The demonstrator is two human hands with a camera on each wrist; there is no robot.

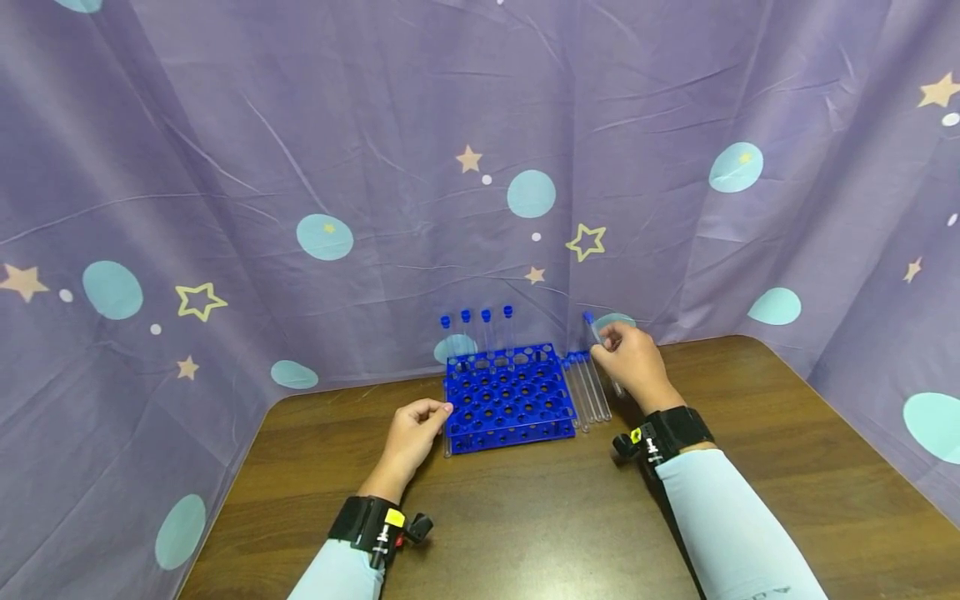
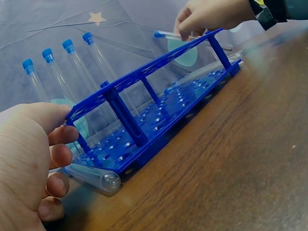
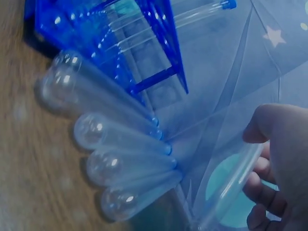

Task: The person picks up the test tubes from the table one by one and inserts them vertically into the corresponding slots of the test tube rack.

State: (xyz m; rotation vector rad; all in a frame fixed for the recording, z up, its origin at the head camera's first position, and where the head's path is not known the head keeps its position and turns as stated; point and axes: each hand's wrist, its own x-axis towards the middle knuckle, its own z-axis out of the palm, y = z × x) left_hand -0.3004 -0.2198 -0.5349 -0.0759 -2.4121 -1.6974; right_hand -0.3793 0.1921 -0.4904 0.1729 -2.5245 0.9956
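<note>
Blue-capped and transparent, one test tube (image 3: 231,185) is pinched in the right hand (image 1: 632,364), its long axis slanted, cap toward 11 o'clock and rounded end toward 5 in the head view. From that hand the blue test tube rack (image 1: 510,400) lies at about 8 o'clock, with loose test tubes (image 1: 589,392) (lying on the table (image 1: 525,517), caps toward 11) in between. Farther from the held tube, the left hand (image 1: 415,429) grips the rack's edge at 9 o'clock, where a stray tube (image 2: 94,176) lies alongside. Four standing tubes (image 1: 487,333) fill holes between the rack's 10 and 12 o'clock.
</note>
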